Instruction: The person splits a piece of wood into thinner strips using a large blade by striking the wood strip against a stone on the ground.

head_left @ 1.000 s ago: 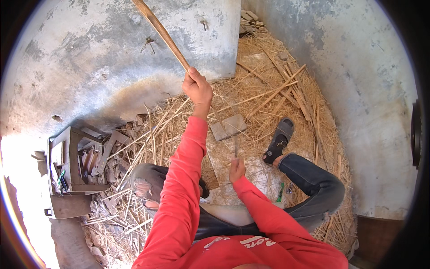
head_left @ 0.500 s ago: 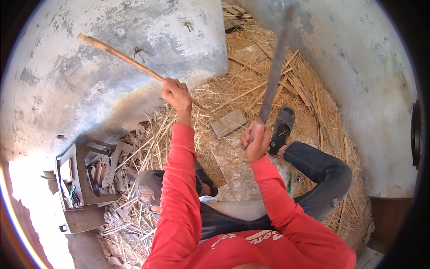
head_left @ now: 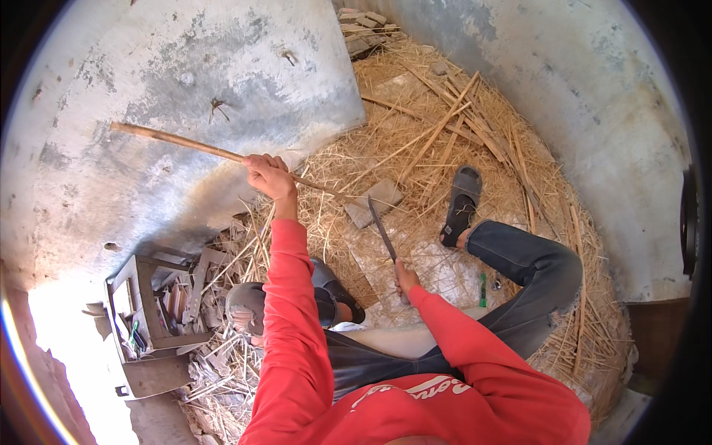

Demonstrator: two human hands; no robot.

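My left hand (head_left: 270,176) is closed around a long, thin wooden stick (head_left: 174,141). One end of the stick points up left in front of the wall, and the other slopes down to a flat grey block (head_left: 386,194) on the floor. In my right hand (head_left: 406,277), held low between my legs, is the handle of a machete (head_left: 383,232). Its dark blade points up and left, with the tip at the block close to the stick's lower end. Whether blade and stick touch, I cannot tell.
Straw and shavings (head_left: 415,81) cover the floor, with split strips (head_left: 486,133) piled at the far right. A wooden frame (head_left: 170,341) full of scraps stands left. My sandalled foot (head_left: 463,204) and a small green object (head_left: 483,289) are right of the machete. Walls (head_left: 222,44) curve around.
The machete has swung down from its raised, upright position to the block, my right hand dropping with it. My left hand and the stick have sunk slightly, and the stick lies flatter.
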